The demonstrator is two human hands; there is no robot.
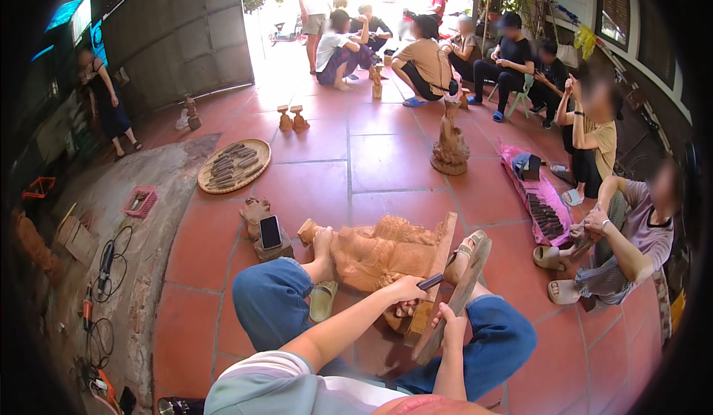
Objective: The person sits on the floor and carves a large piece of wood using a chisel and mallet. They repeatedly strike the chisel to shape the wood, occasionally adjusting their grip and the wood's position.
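Note:
A large orange-brown wood carving (360,255) lies on its side on the tiles between my legs, one bare foot pressed against it. My left hand (405,290) is closed over the carving's near side around a dark-handled chisel (431,282); the handle's end sticks out, while the blade is hidden. In my right hand (451,327) is a long flat wooden mallet (469,275), gripped near its lower end and tilted up to the right. Its upper part passes in front of my sandalled right foot (468,245).
Left of the carving, a phone (269,231) rests on a wooden block. Beyond lies a round woven tray (236,164) of carving tools. An upright statue (450,144) stands ahead. At right, someone squats (631,222) beside a pink cloth (512,159) with tools. Cables (104,266) lie left.

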